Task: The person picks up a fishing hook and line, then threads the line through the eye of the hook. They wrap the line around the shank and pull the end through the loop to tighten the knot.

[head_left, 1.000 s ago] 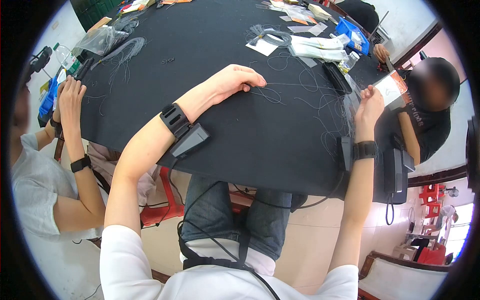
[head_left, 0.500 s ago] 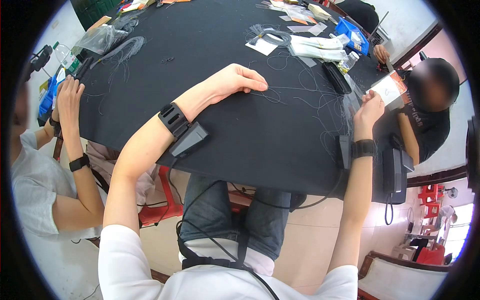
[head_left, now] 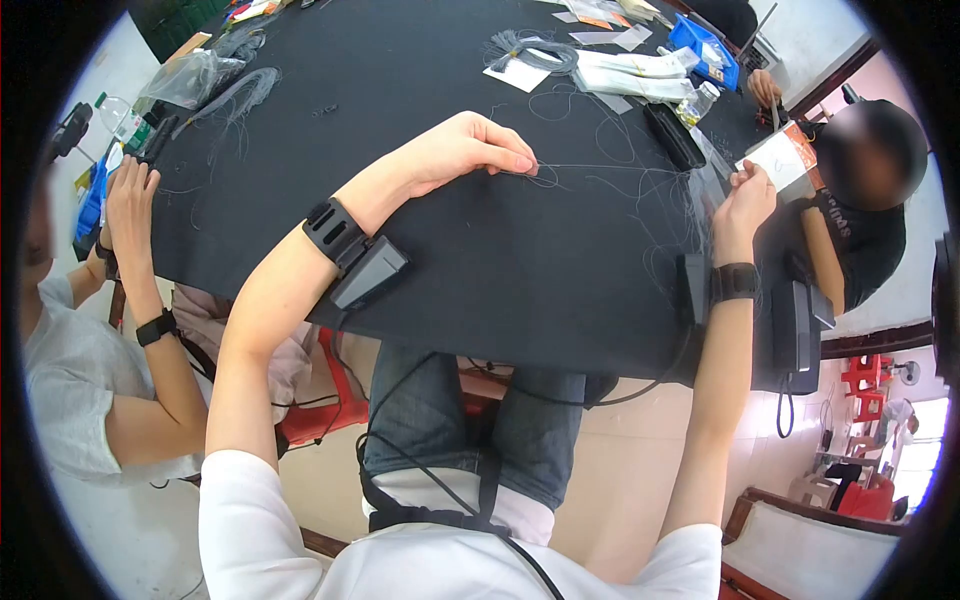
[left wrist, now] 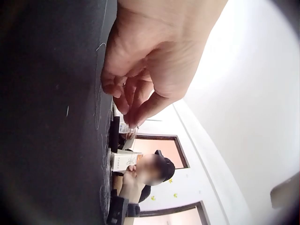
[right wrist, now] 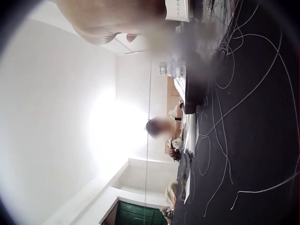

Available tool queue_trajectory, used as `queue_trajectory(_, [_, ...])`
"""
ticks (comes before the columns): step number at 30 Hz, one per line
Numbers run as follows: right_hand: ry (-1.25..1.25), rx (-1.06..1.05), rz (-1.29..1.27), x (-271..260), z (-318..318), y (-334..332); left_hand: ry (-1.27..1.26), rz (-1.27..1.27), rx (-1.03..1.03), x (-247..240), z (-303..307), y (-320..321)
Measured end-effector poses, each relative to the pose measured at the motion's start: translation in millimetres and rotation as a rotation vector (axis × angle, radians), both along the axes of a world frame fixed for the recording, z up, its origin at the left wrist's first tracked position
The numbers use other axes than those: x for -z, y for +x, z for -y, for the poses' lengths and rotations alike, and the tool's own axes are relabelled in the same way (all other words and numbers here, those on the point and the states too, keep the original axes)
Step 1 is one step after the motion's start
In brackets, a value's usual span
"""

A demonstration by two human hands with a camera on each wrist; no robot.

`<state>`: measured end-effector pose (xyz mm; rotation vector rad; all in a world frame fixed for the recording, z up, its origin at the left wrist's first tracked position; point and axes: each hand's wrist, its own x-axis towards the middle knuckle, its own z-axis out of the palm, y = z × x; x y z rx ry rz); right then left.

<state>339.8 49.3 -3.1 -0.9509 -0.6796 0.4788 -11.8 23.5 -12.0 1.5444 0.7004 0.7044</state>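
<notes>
My left hand (head_left: 462,155) is over the middle of the black table (head_left: 480,280), thumb and fingertips pinching a thin grey line (head_left: 600,166). The line runs nearly straight to the right, toward my right hand (head_left: 746,205), which has curled fingers pinching its other end at the table's right side. A small loose loop hangs beside the left fingertips. In the right wrist view the taut line (right wrist: 148,117) crosses upright, below the partly cut-off hand (right wrist: 112,21). Thumb and fingertips meet on the left hand (left wrist: 150,61) in its own wrist view.
Loose lines tangle on the table near a black case (head_left: 674,137). Behind stand a coiled bundle of line (head_left: 528,52), clear plastic packets (head_left: 635,78), a small bottle (head_left: 697,103) and a blue tray (head_left: 703,50). A white-and-orange card box (head_left: 783,160) is beyond my right hand. People sit either side.
The line between my hands has become straighter and the loop by the left fingertips smaller. My right hand has shifted slightly right; the whole head view has tilted a little.
</notes>
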Motion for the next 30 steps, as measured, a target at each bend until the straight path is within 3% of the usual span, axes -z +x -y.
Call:
queue_trajectory(22, [-0.041, 0.033, 0.047, 6.1, -4.4, 4.3, 0.061, -0.025, -0.049, 0.7, -1.3, -2.4])
queue_trajectory(27, [-0.071, -0.032, 0.020, 1.6, -4.0, -0.5, 0.150, -0.142, -0.182, -28.4, -1.5, -26.3])
queue_trajectory(30, [-0.146, -0.073, 0.023, 9.4, -9.2, 2.9, 0.244, -0.381, -0.335, -47.3, -7.1, -66.8])
